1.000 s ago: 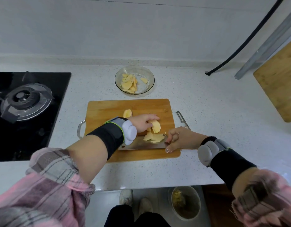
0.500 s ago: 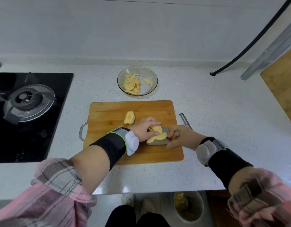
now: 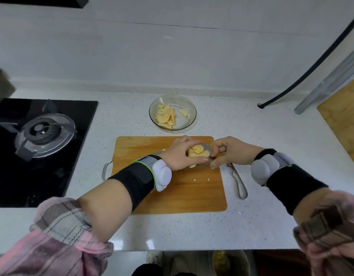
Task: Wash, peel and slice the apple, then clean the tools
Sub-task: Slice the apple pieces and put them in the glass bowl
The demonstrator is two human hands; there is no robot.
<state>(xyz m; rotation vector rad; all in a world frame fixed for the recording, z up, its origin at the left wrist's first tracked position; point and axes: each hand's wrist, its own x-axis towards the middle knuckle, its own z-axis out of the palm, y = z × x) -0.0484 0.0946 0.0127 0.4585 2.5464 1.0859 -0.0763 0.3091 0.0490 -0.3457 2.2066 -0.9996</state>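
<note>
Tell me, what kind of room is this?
Most likely a home kitchen: a gas stove set into the speckled counter, a wooden cutting board, and a glass bowl of apple slices.

One cutting board (image 3: 168, 194), one glass bowl (image 3: 189, 105) of apple slices (image 3: 165, 116), one knife (image 3: 208, 151), one peeler (image 3: 238, 181), one stove burner (image 3: 43, 133), two hands.

I see a pale speckled counter (image 3: 241, 226) running along a plain grey-white wall (image 3: 172, 52). To my left a black glass hob (image 3: 11, 166) is set into it, with a round burner (image 3: 45, 134). On the far right a wooden panel (image 3: 345, 124) stands beside a metal rail (image 3: 329, 84), and a black hose (image 3: 311, 66) curves down the wall. Soft light glints on the counter's front edge
</note>
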